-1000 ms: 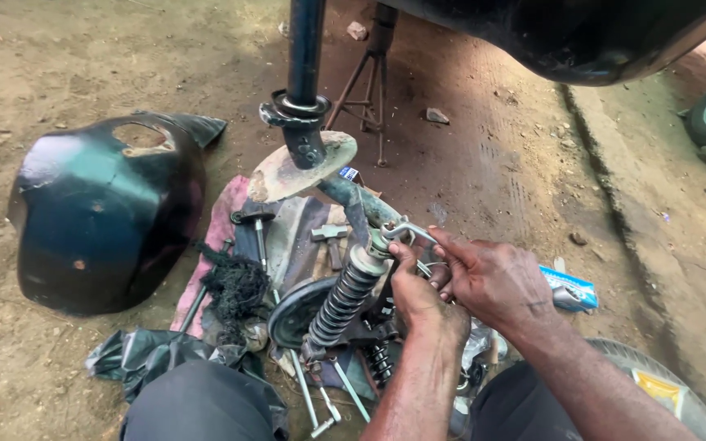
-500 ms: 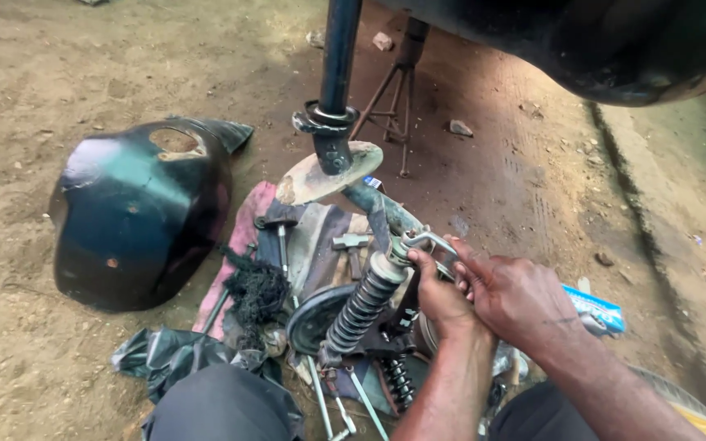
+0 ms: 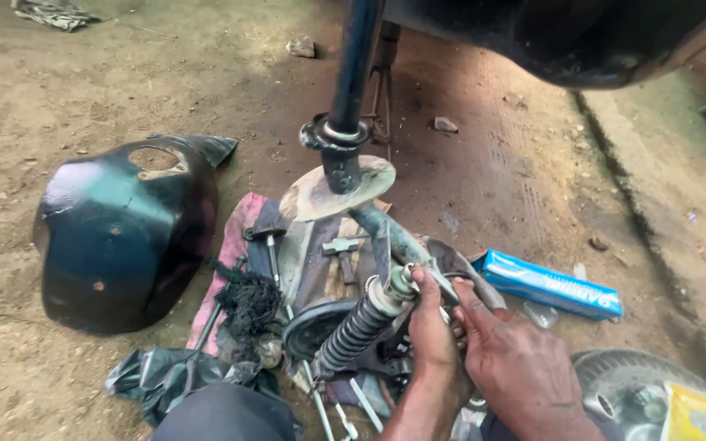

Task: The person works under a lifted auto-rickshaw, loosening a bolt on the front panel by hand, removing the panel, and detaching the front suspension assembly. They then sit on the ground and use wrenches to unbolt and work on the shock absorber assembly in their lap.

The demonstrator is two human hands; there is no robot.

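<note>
1. Both hands meet at the top end of a coil-spring shock absorber low in the view, at about 6 o'clock. The left hand has its grip wrapped around the upper mount, thumb pressed on the metal cap.
2. Just at 3 o'clock of it, the right hand has a narrow grip: its fingers pinch something small at the same mount, too hidden to tell what.
3. The shock absorber lies tilted, its lower end toward 7 o'clock, over a dark round part on a cloth spread on the dirt ground.
4. At 12 o'clock of the hands a dark fork tube stands on a flat stone.
5. A dark green fender lies at 9 o'clock, well apart.
6. A blue box lies at 3 o'clock, near the right hand.
7. A small hammer rests on the cloth between stone and hands.
</note>
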